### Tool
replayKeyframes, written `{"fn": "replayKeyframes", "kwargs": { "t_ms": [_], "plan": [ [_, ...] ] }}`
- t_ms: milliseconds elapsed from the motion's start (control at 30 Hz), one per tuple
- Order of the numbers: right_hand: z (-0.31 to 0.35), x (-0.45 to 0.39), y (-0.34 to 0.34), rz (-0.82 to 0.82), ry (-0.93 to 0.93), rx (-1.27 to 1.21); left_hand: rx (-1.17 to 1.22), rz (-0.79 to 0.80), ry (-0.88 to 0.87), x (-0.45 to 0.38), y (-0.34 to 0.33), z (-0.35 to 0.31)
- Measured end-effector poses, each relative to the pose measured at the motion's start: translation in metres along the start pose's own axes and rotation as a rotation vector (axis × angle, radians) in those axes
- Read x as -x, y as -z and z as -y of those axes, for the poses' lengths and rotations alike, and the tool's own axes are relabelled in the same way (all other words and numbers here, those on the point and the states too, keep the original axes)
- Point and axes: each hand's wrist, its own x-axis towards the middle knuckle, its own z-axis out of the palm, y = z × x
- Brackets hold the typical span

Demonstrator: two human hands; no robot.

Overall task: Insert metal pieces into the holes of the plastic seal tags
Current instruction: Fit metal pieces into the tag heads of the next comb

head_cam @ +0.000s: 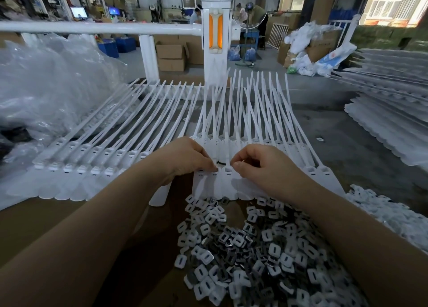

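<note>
Dozens of white seal tags [129, 158] laid in overlapping rows across the counter [46, 218], long tails fanned away toward the far edge; whether their holes already carry metal, too small to tell. Plenty left, judging by the big heap of metal pieces [254, 249] near at hand, just this side of the tags. Left hand [187, 158] curled, fingertips pressed down on a tag head in the middle row. Right hand [259, 163] curled likewise, thumb and forefinger pinched just above the neighbouring tag, apparently on a metal piece, though hidden.
</note>
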Motion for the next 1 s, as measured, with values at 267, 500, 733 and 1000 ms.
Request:
{"fn": "replayKeyframes", "kwargs": {
  "t_ms": [267, 500, 733, 1000],
  "plan": [
    [0.0, 0.0, 0.0, 0.008, -0.006, 0.0, -0.06, -0.022, -0.059, -0.002, -0.002, 0.003],
    [0.001, 0.001, -0.001, 0.014, 0.011, -0.005, -0.156, 0.044, -0.27, 0.001, 0.014, 0.011],
    [0.003, 0.002, 0.001, 0.036, 0.039, -0.002, -0.268, 0.049, -0.535, 0.002, 0.017, 0.014],
    [0.018, 0.009, 0.002, 0.38, 0.24, -0.006, -0.205, 0.074, -0.514, 0.0, 0.017, 0.015]
  ]
}}
